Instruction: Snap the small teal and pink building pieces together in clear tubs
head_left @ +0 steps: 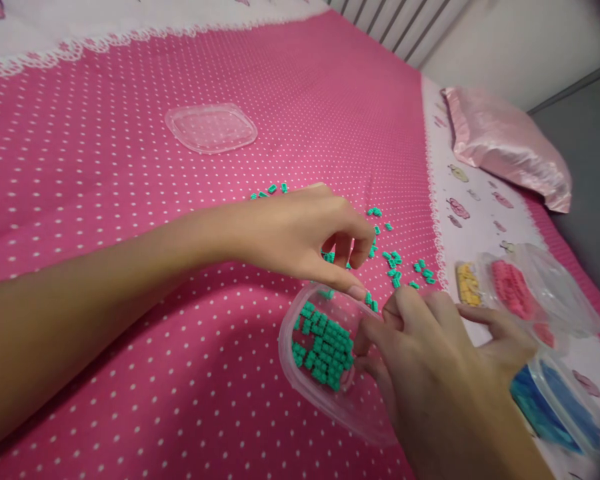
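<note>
A clear plastic container (287, 347) rests on the pink polka-dot cloth, with many small green toy building bricks (330, 343) inside it. My left hand (320, 230) hovers at its far rim, fingers loosely curled, thumb apart from them and close to the rim; nothing shows in its grasp. Over the container's right side, my right hand (430, 360) reaches in with bent fingers drawn together. Whatever lies between those fingertips is hidden. Loose green bricks (394, 260) are scattered on the cloth beyond both hands, some partly covered by my left hand.
A clear lid (211, 128) lies flat farther back on the cloth (130, 200). On the right are yellow bricks (467, 285), a clear container of pink bricks (513, 290) and a container with blue contents (555, 400). A pink satin pillow (510, 143) sits behind them.
</note>
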### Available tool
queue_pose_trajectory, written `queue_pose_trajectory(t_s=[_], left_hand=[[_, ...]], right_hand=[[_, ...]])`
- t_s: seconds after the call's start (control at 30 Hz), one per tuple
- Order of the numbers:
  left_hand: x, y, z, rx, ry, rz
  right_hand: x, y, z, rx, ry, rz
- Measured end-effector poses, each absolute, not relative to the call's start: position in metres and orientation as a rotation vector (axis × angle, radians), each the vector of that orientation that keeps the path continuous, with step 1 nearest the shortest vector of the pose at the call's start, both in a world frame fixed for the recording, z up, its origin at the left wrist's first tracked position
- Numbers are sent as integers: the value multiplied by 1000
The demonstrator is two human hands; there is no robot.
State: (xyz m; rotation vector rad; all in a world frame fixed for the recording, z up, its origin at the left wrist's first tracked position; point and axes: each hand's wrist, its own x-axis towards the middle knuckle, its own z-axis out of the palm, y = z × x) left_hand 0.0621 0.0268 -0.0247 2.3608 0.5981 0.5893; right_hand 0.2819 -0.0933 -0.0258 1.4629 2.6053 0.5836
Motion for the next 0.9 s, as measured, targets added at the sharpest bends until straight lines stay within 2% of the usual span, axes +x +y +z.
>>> queue_pose_trajectory(t_s=[0.7,0.9], left_hand=[[55,34,-25,2459,660,590],[38,47,-31,2667,929,544]], right_hand=[[278,-85,-38,1539,2726,550],[276,-85,-19,1643,2870,308]])
